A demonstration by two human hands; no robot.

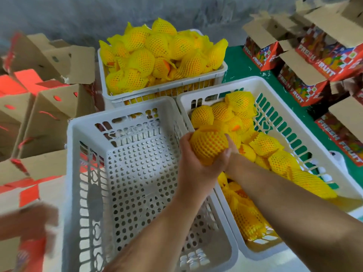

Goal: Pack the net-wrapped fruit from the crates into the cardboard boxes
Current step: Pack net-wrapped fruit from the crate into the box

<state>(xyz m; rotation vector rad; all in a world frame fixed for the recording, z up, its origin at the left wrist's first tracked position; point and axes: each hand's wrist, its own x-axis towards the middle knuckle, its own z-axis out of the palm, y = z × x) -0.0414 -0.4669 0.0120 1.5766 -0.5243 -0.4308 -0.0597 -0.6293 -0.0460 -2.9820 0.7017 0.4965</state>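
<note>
The person's left hand [196,161] is cupping a round fruit [209,145] in spongy yellow foam netting, fingers curled around it, above the rim between two white perforated plastic crates [86,154]. The right hand [230,149] is mostly hidden behind it; I cannot tell its fingers. Glossy red cardboard boxes [302,83] are standing open nearby

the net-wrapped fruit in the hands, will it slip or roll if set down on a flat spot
The net-wrapped fruit looks round, so it would probably roll on a flat surface. The foam mesh is ribbed and likely gives grip, so slipping seems unlikely; the left hand cups it from below with fingers curled round it. The netting probably cushions light knocks.
</note>
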